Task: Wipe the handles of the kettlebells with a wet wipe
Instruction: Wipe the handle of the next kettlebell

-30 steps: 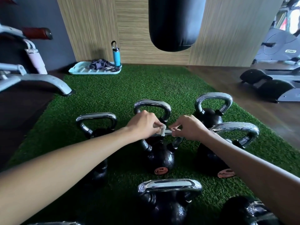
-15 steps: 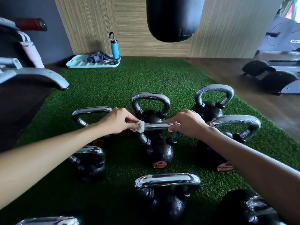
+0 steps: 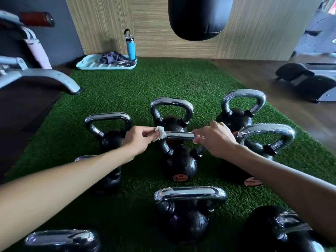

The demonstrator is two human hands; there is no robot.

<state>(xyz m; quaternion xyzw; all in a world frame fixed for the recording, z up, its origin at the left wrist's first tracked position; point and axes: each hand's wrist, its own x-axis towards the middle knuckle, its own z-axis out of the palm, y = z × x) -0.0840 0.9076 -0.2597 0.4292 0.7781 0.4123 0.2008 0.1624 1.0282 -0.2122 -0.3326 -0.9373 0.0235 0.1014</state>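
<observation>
Green turf point(image 3: 163, 82); wipe point(image 3: 160, 133) in left hand point(image 3: 138, 141)

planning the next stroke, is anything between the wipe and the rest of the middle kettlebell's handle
No loose object is. The wet wipe, pinched by the left hand, sits at the left end of the handle; the bar runs bare to the right hand, which grips the right end and covers that part.

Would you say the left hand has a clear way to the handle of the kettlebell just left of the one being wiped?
Probably yes: the left hand, pinching the wipe on the middle handle, sits close beside that left handle, and nothing lies between them.
</observation>
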